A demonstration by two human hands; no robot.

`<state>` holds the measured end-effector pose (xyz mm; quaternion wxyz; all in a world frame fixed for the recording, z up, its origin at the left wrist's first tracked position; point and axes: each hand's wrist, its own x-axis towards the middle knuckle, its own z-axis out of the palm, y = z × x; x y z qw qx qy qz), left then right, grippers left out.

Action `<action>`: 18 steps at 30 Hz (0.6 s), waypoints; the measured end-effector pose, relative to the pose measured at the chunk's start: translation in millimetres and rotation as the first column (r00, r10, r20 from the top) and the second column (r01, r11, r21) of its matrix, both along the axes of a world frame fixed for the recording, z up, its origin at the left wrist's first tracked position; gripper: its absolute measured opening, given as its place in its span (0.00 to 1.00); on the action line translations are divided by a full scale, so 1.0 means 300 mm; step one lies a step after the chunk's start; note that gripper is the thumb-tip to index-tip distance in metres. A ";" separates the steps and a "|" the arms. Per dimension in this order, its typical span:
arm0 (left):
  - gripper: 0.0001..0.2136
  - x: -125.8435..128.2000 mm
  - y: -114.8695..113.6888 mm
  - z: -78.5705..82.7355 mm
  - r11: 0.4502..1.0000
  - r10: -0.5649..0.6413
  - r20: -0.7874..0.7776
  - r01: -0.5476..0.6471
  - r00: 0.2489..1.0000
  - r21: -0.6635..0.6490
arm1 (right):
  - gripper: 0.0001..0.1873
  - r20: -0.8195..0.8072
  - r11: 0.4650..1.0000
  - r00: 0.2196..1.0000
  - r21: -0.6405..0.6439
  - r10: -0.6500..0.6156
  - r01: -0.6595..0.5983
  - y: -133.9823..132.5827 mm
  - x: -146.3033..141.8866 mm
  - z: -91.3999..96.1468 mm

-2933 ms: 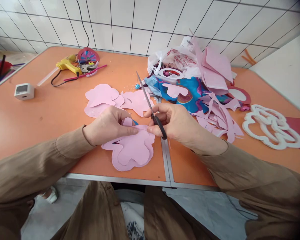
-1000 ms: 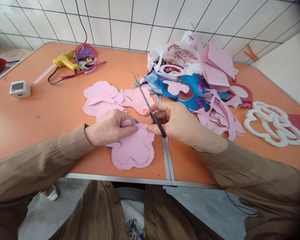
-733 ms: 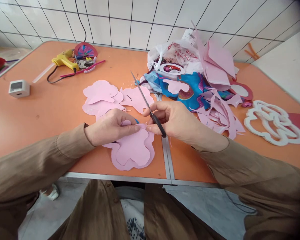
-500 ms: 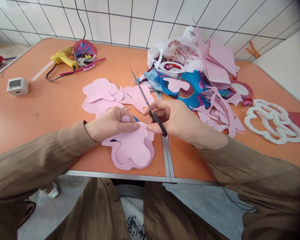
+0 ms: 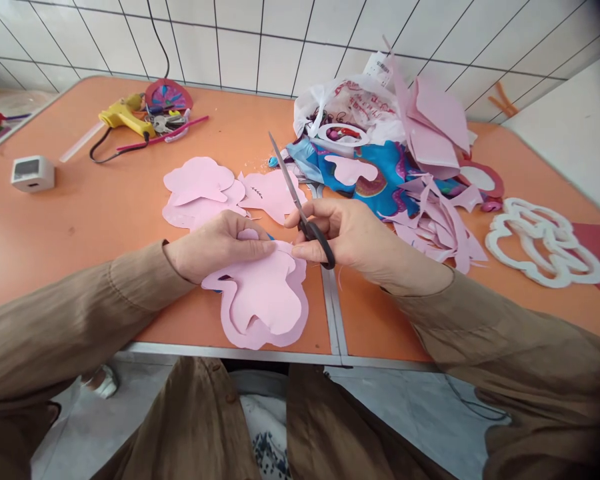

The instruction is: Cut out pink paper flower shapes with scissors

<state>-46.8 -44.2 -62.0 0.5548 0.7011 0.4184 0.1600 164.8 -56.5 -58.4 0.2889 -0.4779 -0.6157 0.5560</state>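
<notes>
My left hand (image 5: pixel 215 245) presses and pinches the top edge of a stack of pink cloud-shaped foam cut-outs (image 5: pixel 265 300) at the front of the orange table (image 5: pixel 80 220). My right hand (image 5: pixel 347 233) is closed round the black handles of a pair of scissors (image 5: pixel 303 210). Their blades are together and point up and away to the left. The thumb and fingertips of that hand also touch the right edge of the pink stack.
More pink cut-outs (image 5: pixel 205 193) lie behind my hands. A heap of pink scraps (image 5: pixel 435 220), blue patterned sheet (image 5: pixel 380 177) and a white plastic bag (image 5: pixel 355 107) fills the right. White foam outlines (image 5: pixel 543 243) sit far right. A yellow glue gun (image 5: pixel 123 119) and a white cube (image 5: pixel 31 173) are at left.
The pink stack has turned and slid slightly toward the table's front edge under my left hand. The scissors have tilted a little more upright. Both hands stay in place.
</notes>
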 end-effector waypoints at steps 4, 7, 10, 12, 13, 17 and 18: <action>0.12 0.002 0.000 0.007 0.991 0.048 0.070 -0.039 0.996 -0.124 | 0.15 0.027 0.996 0.999 0.075 -0.044 0.042 -0.008 0.029 0.037; 0.12 0.004 -0.001 0.017 0.981 0.103 0.084 -0.087 0.991 -0.171 | 0.13 -0.007 0.996 0.999 0.080 0.049 -0.048 -0.020 0.095 0.058; 0.14 0.007 -0.003 0.024 0.962 0.173 0.106 -0.144 0.979 -0.231 | 0.22 -0.030 0.943 0.944 -0.049 0.328 -0.329 -0.031 0.184 0.056; 0.16 0.010 -0.005 0.026 0.950 0.198 0.118 -0.161 0.973 -0.269 | 0.27 -0.057 0.891 0.902 -0.137 0.429 -0.432 -0.034 0.237 0.043; 0.16 0.012 -0.005 0.027 0.943 0.210 0.120 -0.169 0.970 -0.286 | 0.27 -0.081 0.869 0.888 -0.181 0.453 -0.460 -0.034 0.258 0.034; 0.17 0.017 -0.003 0.027 0.914 0.289 0.105 -0.242 0.952 -0.325 | 0.28 -0.137 0.795 0.855 -0.319 0.500 -0.516 -0.033 0.305 0.007; 0.18 0.017 -0.002 0.026 0.911 0.303 0.103 -0.255 0.947 -0.325 | 0.27 -0.132 0.781 0.851 -0.348 0.508 -0.519 -0.033 0.309 0.003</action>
